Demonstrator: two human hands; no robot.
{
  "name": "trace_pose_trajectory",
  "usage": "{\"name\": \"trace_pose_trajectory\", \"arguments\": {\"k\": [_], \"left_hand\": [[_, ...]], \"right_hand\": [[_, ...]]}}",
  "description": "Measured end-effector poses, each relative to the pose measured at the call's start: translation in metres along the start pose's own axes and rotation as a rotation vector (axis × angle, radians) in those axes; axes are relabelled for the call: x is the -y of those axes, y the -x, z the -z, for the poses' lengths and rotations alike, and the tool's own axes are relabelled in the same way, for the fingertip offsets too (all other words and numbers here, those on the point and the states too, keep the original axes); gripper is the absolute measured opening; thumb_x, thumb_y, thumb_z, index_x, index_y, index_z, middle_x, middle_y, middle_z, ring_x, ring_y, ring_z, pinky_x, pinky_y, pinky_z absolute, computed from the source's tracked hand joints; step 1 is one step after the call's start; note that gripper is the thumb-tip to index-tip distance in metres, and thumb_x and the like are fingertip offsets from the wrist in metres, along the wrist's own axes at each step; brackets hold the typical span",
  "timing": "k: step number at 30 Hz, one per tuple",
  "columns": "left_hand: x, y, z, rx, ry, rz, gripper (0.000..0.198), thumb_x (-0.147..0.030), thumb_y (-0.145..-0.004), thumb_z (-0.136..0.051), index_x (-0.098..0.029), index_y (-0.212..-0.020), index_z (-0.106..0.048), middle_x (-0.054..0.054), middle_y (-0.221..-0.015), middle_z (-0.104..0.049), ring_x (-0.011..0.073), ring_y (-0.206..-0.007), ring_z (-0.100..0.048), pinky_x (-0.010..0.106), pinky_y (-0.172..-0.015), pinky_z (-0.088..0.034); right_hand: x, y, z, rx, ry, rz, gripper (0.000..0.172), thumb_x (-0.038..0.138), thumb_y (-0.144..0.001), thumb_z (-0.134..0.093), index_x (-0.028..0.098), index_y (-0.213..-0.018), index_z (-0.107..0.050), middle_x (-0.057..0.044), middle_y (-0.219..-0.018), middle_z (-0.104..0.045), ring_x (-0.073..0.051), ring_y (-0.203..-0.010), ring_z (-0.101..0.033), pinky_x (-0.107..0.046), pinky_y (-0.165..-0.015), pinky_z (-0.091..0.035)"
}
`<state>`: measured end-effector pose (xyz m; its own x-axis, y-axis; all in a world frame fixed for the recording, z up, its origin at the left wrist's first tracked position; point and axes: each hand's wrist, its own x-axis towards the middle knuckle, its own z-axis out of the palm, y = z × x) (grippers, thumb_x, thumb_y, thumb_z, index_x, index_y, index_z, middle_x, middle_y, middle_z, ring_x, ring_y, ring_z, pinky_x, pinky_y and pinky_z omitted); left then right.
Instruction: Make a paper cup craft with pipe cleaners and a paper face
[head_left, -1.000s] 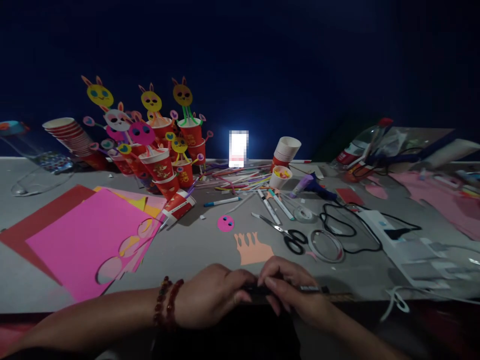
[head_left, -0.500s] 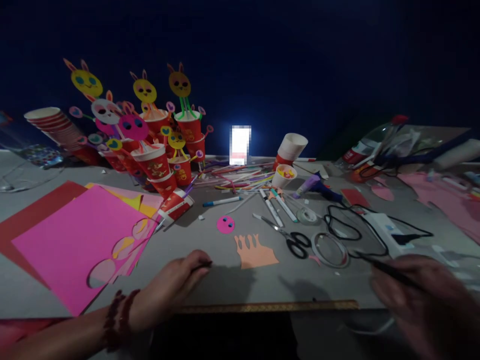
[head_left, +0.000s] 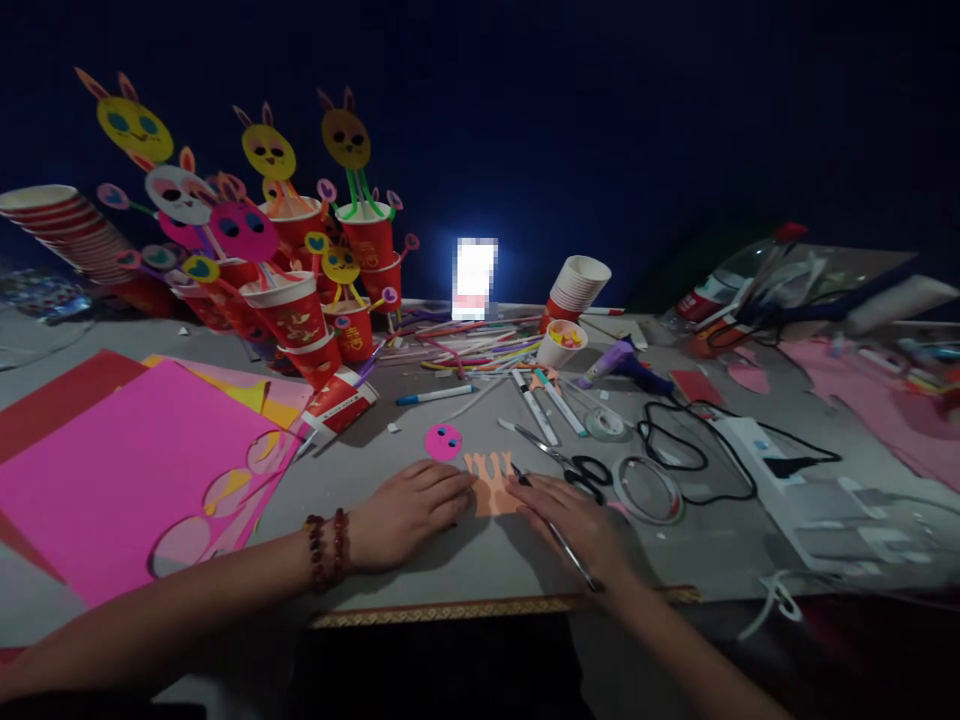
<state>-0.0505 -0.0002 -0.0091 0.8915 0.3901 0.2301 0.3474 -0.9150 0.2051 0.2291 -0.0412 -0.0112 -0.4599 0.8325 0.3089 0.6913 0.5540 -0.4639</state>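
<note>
An orange paper cutout (head_left: 495, 496) with a row of scalloped notches along its top lies flat on the table (head_left: 367, 600). My left hand (head_left: 411, 515) rests palm down, fingers stretched, with the fingertips at the cutout's left edge. My right hand (head_left: 579, 528) grips a slim dark pen (head_left: 559, 540), its tip pointing at the upper right of the cutout. Just behind the left fingers is a pink paper disc (head_left: 443, 442) with two blue eyes. Black-handled scissors (head_left: 586, 476) and a roll of tape (head_left: 648, 490) lie to the right.
Red paper cups (head_left: 289, 300) with bunny-faced figures stand at the back left. Coloured paper sheets (head_left: 135, 470) spread on the left. Markers (head_left: 534, 407), coloured stems (head_left: 465, 350), a glue gun (head_left: 637, 368), black cable (head_left: 739, 480) and a bottle (head_left: 720, 285) lie behind and to the right.
My right hand has come from the far right with the pen to the orange cutout. The left hand has moved right, its earlier pinch now flattened beside the cutout. The view has shifted slightly.
</note>
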Motion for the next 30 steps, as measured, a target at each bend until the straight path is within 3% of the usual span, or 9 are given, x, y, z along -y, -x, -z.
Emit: {"name": "trace_pose_trajectory", "arguments": {"k": [5,9,11,13,18,23,30], "left_hand": [[0.002,-0.001,-0.002,0.022,0.04,-0.009,0.032,-0.019,-0.096,-0.049,-0.016,-0.127,-0.055,0.013,-0.143,-0.052,0.0267,-0.132,-0.045,0.047,-0.11,-0.038],[0.0,-0.002,-0.006,0.012,0.041,-0.001,0.04,-0.019,-0.094,-0.053,-0.02,-0.135,-0.051,0.013,-0.141,-0.053,0.0282,-0.132,-0.046,0.048,-0.108,-0.04],[-0.001,-0.002,-0.007,-0.009,0.046,0.003,0.043,-0.019,-0.094,-0.055,-0.023,-0.136,-0.05,0.014,-0.141,-0.052,0.0286,-0.131,-0.046,0.048,-0.107,-0.042],[-0.003,-0.003,-0.008,-0.024,0.052,0.008,0.043,-0.021,-0.094,-0.056,-0.026,-0.136,-0.051,0.014,-0.141,-0.051,0.0293,-0.131,-0.046,0.05,-0.106,-0.042],[-0.003,-0.004,-0.004,-0.013,0.07,-0.009,0.042,-0.024,-0.094,-0.056,-0.03,-0.136,-0.051,0.016,-0.141,-0.051,0.0305,-0.13,-0.046,0.052,-0.105,-0.042],[0.001,-0.003,-0.001,0.01,0.124,-0.006,0.042,-0.022,-0.095,-0.055,-0.028,-0.136,-0.05,0.015,-0.143,-0.05,0.0293,-0.133,-0.045,0.051,-0.107,-0.042],[0.003,-0.003,-0.002,0.014,0.171,0.006,0.042,-0.022,-0.093,-0.058,-0.03,-0.134,-0.053,0.014,-0.144,-0.049,0.0297,-0.133,-0.045,0.053,-0.108,-0.041]], "right_hand": [[-0.014,-0.005,0.003,-0.002,0.0,0.052,0.026,0.021,-0.093,-0.055,0.027,-0.114,-0.069,-0.008,-0.105,-0.075,-0.024,-0.099,-0.069,-0.05,-0.1,-0.05],[0.0,-0.004,0.008,-0.056,-0.195,-0.234,0.029,0.024,-0.093,-0.055,0.025,-0.12,-0.062,-0.008,-0.099,-0.073,-0.024,-0.094,-0.068,-0.041,-0.086,-0.055],[0.011,-0.005,0.006,-0.059,-0.383,-0.404,0.024,0.026,-0.091,-0.055,0.023,-0.114,-0.06,-0.006,-0.09,-0.073,-0.022,-0.086,-0.069,-0.035,-0.078,-0.055],[0.019,-0.008,0.001,-0.042,-0.545,-0.484,0.015,0.025,-0.087,-0.058,0.022,-0.102,-0.06,-0.002,-0.079,-0.07,-0.019,-0.074,-0.068,-0.029,-0.069,-0.054],[0.02,-0.017,-0.012,-0.082,-0.59,-0.351,0.003,0.024,-0.079,-0.059,0.021,-0.077,-0.06,0.001,-0.065,-0.059,-0.014,-0.058,-0.055,-0.024,-0.053,-0.043],[0.019,-0.016,-0.019,-0.135,-0.666,-0.405,0.011,0.025,-0.087,-0.053,0.022,-0.094,-0.061,-0.002,-0.076,-0.066,-0.017,-0.066,-0.063,-0.028,-0.06,-0.05],[0.017,-0.018,-0.015,-0.09,-0.421,-0.274,0.008,0.023,-0.082,-0.055,0.024,-0.077,-0.061,-0.001,-0.069,-0.067,-0.018,-0.063,-0.061,-0.029,-0.059,-0.047]]}}
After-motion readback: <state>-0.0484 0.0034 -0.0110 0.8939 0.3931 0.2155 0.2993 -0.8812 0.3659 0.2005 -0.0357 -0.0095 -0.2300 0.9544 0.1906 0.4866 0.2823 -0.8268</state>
